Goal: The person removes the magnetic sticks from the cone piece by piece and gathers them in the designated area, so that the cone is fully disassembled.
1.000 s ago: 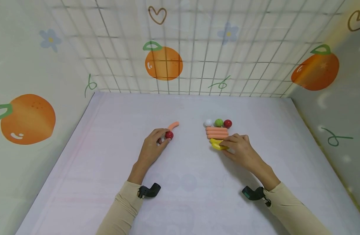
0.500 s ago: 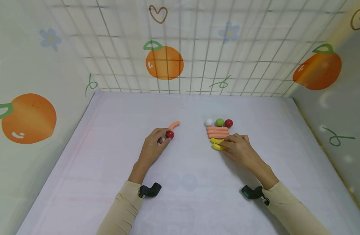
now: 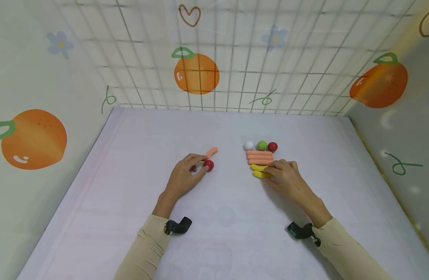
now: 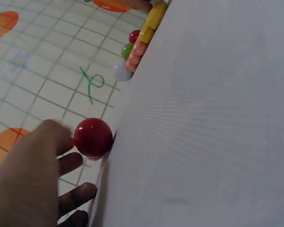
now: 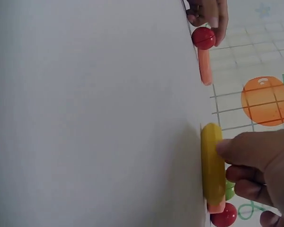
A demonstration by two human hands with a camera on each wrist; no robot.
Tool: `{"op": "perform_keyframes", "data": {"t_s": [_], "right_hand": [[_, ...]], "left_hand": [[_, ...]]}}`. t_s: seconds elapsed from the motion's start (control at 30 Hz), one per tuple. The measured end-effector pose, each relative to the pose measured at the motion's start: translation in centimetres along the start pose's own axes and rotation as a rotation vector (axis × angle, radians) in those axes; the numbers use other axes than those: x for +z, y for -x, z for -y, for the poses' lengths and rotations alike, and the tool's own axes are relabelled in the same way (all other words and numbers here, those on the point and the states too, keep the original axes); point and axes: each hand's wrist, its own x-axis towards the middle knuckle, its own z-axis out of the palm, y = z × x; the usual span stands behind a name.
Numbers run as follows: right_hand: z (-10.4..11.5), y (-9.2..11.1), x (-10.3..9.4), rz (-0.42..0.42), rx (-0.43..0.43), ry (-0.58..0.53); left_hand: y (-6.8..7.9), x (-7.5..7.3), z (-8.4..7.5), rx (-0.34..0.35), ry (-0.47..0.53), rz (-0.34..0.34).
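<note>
My left hand (image 3: 184, 175) has its thumb and index finger around a shiny red ball (image 3: 209, 165), which sits on the tabletop. Just beyond that ball lies a curved pink sausage (image 3: 212, 152), partly covered by the fingers. My right hand (image 3: 288, 179) pinches the right end of a small yellow banana (image 5: 212, 163); in the right wrist view the thumb lies against its side. A second yellow banana (image 3: 258, 167) lies directly behind it, in line with several pink sausages (image 3: 259, 157) placed side by side.
Behind the sausages stand a white ball (image 3: 249, 145), a green ball (image 3: 261, 146) and another red ball (image 3: 272, 146) in a row. A pale cloth covers the tabletop (image 3: 147, 132). Hanging fabric (image 3: 232, 58) printed with oranges encloses the back and sides.
The left hand's fingers have shifted slightly right and nearer, and the red ball and the curved sausage moved with them. The two bananas now lie a little apart; the right hand stays at them.
</note>
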Motion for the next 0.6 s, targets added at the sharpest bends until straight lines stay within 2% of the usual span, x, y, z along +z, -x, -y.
{"op": "perform_keyframes", "data": {"t_s": [0.13, 0.37, 0.6], "right_hand": [[0.6, -0.2, 0.0, -0.038, -0.033, -0.025], [1.7, -0.6, 0.2, -0.061, -0.078, -0.084], [2.8, -1.0, 0.8, -0.067, -0.09, -0.112]], "left_hand": [[0.0, 0.1, 0.1, 0.032, -0.003, -0.021], [-0.2, 0.3, 0.3, 0.159, -0.102, 0.051], [0.1, 0.0, -0.1, 0.136, -0.105, 0.039]]}}
